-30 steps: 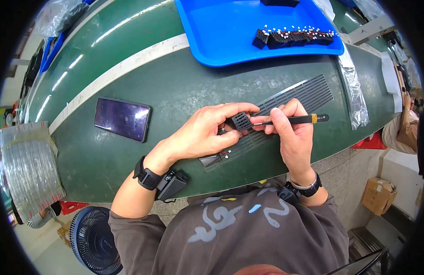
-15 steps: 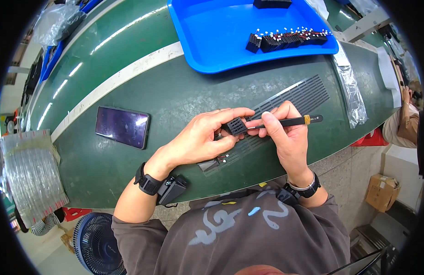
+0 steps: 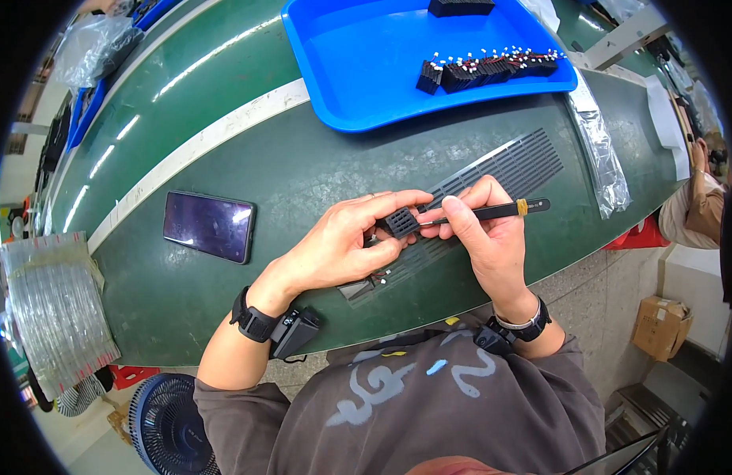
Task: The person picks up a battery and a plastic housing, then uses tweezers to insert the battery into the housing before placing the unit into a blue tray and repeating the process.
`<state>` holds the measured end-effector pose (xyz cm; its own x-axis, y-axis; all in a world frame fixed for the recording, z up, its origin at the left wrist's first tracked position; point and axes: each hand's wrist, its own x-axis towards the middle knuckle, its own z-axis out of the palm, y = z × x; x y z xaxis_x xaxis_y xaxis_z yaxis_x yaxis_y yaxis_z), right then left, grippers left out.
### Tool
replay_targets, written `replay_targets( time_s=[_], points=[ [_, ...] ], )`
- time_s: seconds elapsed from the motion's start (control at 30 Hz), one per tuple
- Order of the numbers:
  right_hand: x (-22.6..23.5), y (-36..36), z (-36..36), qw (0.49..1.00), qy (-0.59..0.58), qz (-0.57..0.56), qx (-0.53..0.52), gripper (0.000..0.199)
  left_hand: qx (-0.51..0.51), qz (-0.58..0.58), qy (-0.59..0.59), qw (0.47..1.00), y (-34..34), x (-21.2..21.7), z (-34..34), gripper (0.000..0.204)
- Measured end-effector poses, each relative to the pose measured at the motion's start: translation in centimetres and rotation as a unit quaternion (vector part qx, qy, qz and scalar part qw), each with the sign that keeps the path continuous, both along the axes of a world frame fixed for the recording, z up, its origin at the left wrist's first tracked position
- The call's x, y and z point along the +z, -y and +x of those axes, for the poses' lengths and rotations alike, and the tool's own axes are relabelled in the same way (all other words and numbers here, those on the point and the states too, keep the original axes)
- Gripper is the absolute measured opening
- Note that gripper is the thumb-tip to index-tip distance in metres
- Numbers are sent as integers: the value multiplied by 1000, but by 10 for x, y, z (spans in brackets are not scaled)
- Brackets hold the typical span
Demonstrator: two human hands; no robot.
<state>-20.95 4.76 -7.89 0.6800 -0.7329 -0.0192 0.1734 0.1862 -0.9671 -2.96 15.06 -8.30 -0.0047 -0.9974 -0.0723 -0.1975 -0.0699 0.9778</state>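
Little moves beyond a slight view shift since the earlier frame: the left hand [image 3: 344,241] grips a black gridded block [image 3: 401,223] over the table [image 3: 302,170], right of the phone [image 3: 208,226]; the right hand [image 3: 494,244] pinches black tweezers [image 3: 499,210] at its right side.

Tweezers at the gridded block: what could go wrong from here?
1. The tweezers in the right hand point at the black gridded block, close to the left hand; a slip could scratch the block or prick a finger.
2. The block is held only by fingers, so it might drop onto the slotted black strip.
3. A small wired part lies beside the left hand; its leads could get snagged.
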Motion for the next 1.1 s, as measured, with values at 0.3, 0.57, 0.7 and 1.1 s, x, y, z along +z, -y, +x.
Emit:
replay_targets(
  time_s=[0.3,0.57,0.7,1.1],
  points=[
    [-2,0,0,1000,-6,-12,2,15,-1,-2,3,1000,-1,0,0,57],
    [-5,0,-1,1000,-7,-21,-2,15,-12,60,-46,997,-2,6,1,62],
    [-4,-1,1,1000,17,-13,-10,15,-14,81,-101,991,-5,9,2,67],
    [1,-3,2,999,23,-22,-25,14,-4,80,-167,983,-4,10,2,62]
  ],
)
